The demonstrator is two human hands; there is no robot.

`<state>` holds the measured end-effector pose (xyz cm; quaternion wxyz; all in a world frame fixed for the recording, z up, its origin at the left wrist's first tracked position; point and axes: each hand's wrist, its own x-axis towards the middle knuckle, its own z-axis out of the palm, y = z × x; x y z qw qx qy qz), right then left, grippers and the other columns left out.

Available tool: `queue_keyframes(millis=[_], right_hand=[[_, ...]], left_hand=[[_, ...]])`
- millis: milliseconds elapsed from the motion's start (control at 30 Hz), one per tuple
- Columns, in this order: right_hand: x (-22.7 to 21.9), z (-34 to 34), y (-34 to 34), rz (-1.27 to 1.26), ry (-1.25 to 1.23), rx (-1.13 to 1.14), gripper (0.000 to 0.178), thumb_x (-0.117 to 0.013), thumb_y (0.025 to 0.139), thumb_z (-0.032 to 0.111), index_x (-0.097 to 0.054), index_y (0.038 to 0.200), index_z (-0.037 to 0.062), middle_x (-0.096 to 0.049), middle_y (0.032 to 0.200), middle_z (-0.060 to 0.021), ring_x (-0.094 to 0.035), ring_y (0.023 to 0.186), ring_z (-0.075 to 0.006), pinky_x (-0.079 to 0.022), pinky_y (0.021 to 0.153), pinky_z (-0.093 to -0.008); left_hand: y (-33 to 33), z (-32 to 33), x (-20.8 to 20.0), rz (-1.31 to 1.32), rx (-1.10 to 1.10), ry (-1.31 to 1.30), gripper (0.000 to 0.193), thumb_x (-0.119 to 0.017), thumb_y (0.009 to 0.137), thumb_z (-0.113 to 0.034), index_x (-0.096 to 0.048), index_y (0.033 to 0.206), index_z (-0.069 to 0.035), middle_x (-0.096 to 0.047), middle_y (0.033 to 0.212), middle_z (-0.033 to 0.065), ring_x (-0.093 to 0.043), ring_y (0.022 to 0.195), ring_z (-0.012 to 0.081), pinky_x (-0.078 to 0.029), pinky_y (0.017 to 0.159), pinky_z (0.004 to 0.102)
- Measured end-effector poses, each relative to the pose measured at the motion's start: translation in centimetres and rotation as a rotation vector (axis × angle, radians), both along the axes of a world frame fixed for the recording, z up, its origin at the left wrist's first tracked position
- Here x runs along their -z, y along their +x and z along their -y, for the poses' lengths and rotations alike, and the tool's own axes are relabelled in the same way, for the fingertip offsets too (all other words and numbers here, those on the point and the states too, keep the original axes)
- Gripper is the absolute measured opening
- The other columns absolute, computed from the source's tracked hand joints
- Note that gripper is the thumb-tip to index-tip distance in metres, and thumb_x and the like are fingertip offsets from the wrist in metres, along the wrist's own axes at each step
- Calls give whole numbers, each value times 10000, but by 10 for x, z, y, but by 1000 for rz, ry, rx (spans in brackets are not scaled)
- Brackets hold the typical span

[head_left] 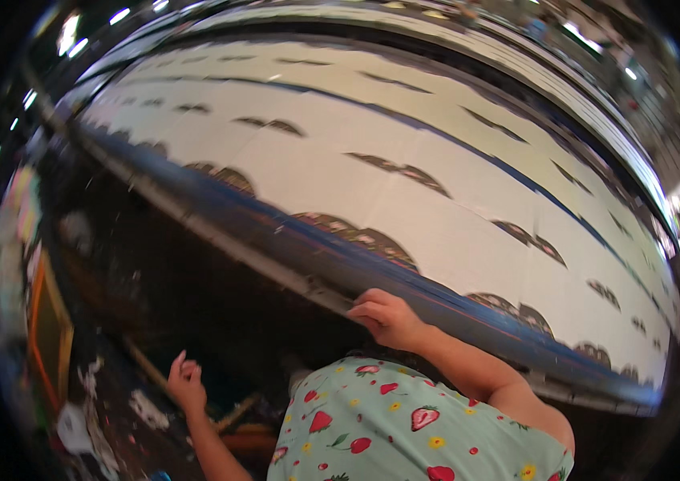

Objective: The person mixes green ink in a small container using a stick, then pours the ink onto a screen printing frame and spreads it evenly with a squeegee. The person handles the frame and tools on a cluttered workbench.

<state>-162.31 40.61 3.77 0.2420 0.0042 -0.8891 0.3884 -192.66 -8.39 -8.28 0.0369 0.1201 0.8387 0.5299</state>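
A long table (276, 228) with a blue side edge runs diagonally before me. Over it lies pale sheet material (316, 172), patterned with dark scalloped shapes that carry small flowers. My right hand (388, 319) is at the table's near rail, its fingers curled together; whatever they may hold is hidden. Lower left, my left hand (186, 381) hangs away from the table over the dark floor area. One of its fingers points up and the others bend loosely, with nothing seen in them.
An orange-edged frame (51, 337) leans at the left, near a pile of pale cloth or bags (11, 264). White scraps (147, 409) lie on the dark floor. Further long tables (516, 48) stand beyond, under bright lamps. Much of the picture is blurred.
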Motion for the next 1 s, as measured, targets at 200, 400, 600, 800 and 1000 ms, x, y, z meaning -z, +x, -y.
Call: queue_keyframes(millis=[200, 400, 600, 800, 1000], right_hand=[[-11, 15, -39, 22, 97, 6, 252, -821, 859, -108, -795, 1044, 60, -741, 949, -128, -755, 775, -314, -613, 673, -402], [-25, 34, -86, 104, 190, -11, 173, -815, 923, -87, -773, 1042, 31, -690, 817, -116, -617, 623, -259, -463, 557, -372], [-35, 60, -143, 113, 244, -21, 191, -789, 920, -94, -754, 1062, 29, -748, 882, -145, -695, 702, -333, -548, 624, -424], [-61, 89, -169, 259, 353, 0, 185, -784, 913, -75, -748, 1049, 44, -740, 878, -143, -719, 745, -362, -576, 671, -445], [-91, 106, -186, 346, 464, 99, 200, -788, 884, -76, -750, 1030, 56, -701, 833, -132, -708, 731, -355, -558, 658, -448]], left_hand=[[-15, -19, 37, -103, -133, -88, 361, -810, 1014, -79, -787, 1372, -39, -816, 1041, 149, -803, 927, 261, -624, 871, 372], [-51, 16, 48, -49, -380, -497, 699, -820, 1034, -162, -535, 1667, -81, -575, 1650, 186, -637, 1429, 380, -541, 1176, 499], [-108, 91, 119, 386, -704, -571, 883, -873, 946, -225, -451, 1684, 15, -530, 1687, 267, -517, 1557, 463, -433, 1304, 525], [-135, 145, 199, 572, -871, -584, 1003, -798, 912, -193, -289, 1737, 65, -637, 1523, 388, -653, 1391, 537, -517, 1216, 580], [-147, 201, 280, 553, -878, -621, 537, -828, 880, -115, -696, 1343, 120, -741, 1365, 363, -732, 1274, 530, -615, 1064, 572]])
